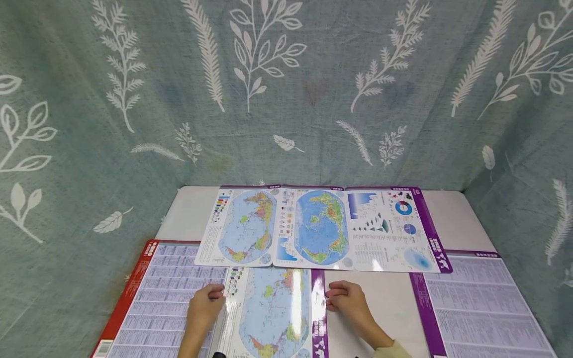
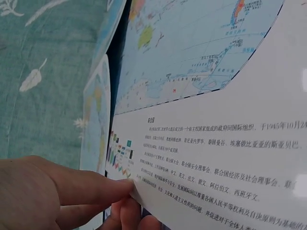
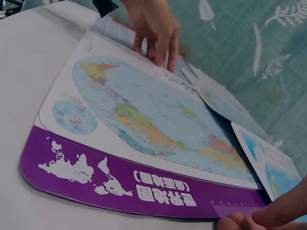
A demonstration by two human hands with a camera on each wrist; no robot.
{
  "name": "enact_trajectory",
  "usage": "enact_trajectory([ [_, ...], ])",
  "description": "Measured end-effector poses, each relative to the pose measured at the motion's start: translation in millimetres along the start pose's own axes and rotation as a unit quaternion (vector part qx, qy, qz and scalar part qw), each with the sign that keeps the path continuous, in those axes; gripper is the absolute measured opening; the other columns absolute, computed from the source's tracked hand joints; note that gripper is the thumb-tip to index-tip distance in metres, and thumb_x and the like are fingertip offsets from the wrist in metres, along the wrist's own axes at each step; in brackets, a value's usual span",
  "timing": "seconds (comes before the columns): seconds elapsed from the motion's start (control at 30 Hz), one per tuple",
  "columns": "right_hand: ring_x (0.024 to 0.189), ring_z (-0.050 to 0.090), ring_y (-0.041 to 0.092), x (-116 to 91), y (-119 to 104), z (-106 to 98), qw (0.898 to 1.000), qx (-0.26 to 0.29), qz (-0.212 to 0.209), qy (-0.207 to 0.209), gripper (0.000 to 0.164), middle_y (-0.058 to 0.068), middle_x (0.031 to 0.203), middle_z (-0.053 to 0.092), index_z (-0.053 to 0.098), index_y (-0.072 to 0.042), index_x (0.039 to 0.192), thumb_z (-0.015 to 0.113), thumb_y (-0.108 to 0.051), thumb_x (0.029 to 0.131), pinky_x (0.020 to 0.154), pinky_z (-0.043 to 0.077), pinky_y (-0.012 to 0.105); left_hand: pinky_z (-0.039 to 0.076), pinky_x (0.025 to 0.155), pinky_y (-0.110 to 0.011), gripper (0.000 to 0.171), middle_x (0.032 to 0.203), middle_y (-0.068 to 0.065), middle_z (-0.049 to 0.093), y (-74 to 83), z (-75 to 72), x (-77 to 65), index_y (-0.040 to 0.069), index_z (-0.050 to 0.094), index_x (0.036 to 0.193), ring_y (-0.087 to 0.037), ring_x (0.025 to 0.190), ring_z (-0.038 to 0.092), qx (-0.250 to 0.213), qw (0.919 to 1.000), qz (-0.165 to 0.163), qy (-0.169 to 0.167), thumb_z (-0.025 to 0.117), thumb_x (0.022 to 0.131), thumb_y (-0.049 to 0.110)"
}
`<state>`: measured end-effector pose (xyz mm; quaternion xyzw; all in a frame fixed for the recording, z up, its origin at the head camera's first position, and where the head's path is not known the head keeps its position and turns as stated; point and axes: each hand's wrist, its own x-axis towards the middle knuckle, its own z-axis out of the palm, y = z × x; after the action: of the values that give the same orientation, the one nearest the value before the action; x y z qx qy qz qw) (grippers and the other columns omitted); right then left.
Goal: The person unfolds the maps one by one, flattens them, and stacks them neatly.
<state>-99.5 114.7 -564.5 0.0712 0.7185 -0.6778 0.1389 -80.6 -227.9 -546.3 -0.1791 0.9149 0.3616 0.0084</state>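
Note:
A folded world map with a purple strip along its right side lies between the two hands, in the head view. My left hand pinches its left edge between thumb and fingers, and the left wrist view shows the thumb on top of the printed sheet. At the opposite side, my right hand pinches the purple strip near its far end. Just beyond, an unfolded three-panel map sheet overlaps the folded map's far part.
To the left lies a red-edged sheet with printed tables, partly under the folded map. A purple-edged sheet with similar tables is at the right. The white table shows between them. A green leaf-patterned curtain hangs behind and at both sides.

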Motion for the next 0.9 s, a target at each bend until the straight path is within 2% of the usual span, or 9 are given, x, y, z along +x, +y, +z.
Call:
enact_trajectory([
  [0.13,0.070,0.064,0.021,-1.4,0.5,2.8,1.000,-0.013,-0.004,0.002,0.032,0.017,0.085,0.062,0.056,0.018,0.107,0.057,0.013,0.076,0.064,0.057,0.032,0.044,0.068,-0.035,0.026,0.083,-0.004,0.065,-0.2,-1.2,1.6,-0.001,0.067,0.103,-0.018,0.073,0.059,-0.009,0.9999,0.000,-0.011,0.066,0.078,0.007],
  [0.3,0.070,0.059,0.017,-2.8,2.3,3.1,0.997,-0.076,-0.023,-0.005,0.033,0.012,0.084,0.059,0.059,0.014,0.107,0.062,0.011,0.074,0.062,0.055,0.027,0.044,0.069,-0.032,0.027,0.085,-0.005,0.064,-2.6,-1.1,3.6,-0.003,0.066,0.103,-0.018,0.075,0.058,-0.032,0.9987,-0.018,-0.036,0.067,0.078,0.009],
  [0.37,0.070,0.058,0.016,-3.2,2.6,2.9,0.996,-0.089,-0.029,-0.012,0.036,0.012,0.084,0.059,0.058,0.013,0.109,0.066,0.009,0.074,0.061,0.054,0.027,0.047,0.065,-0.031,0.030,0.087,-0.007,0.063,-3.8,-1.8,4.5,-0.004,0.064,0.105,-0.019,0.076,0.057,-0.052,0.9970,-0.028,-0.049,0.067,0.078,0.009],
  [0.57,0.067,0.056,0.017,-3.0,4.1,3.3,0.996,-0.073,-0.038,-0.034,0.044,0.013,0.085,0.055,0.051,0.014,0.118,0.066,0.010,0.076,0.057,0.054,0.029,0.051,0.053,-0.032,0.033,0.092,-0.009,0.063,-3.6,-6.4,3.3,-0.005,0.061,0.109,-0.020,0.074,0.058,-0.092,0.9910,-0.063,-0.073,0.067,0.078,0.006],
  [0.73,0.062,0.052,0.015,-5.2,4.7,5.2,0.995,-0.088,-0.035,-0.039,0.053,0.010,0.082,0.052,0.045,0.013,0.128,0.065,0.007,0.080,0.050,0.050,0.027,0.052,0.052,-0.034,0.033,0.089,-0.010,0.062,-3.4,-7.3,0.3,-0.006,0.060,0.108,-0.019,0.071,0.058,-0.112,0.9871,-0.063,-0.095,0.069,0.078,0.004],
  [0.9,0.065,0.049,0.015,-8.7,2.9,4.5,0.993,-0.103,-0.033,-0.042,0.046,0.009,0.084,0.051,0.047,0.012,0.124,0.064,0.004,0.082,0.053,0.046,0.023,0.054,0.052,-0.035,0.032,0.087,-0.011,0.061,-3.7,-7.7,-2.7,-0.007,0.061,0.105,-0.020,0.067,0.059,-0.141,0.9815,-0.071,-0.108,0.070,0.076,0.003],
])
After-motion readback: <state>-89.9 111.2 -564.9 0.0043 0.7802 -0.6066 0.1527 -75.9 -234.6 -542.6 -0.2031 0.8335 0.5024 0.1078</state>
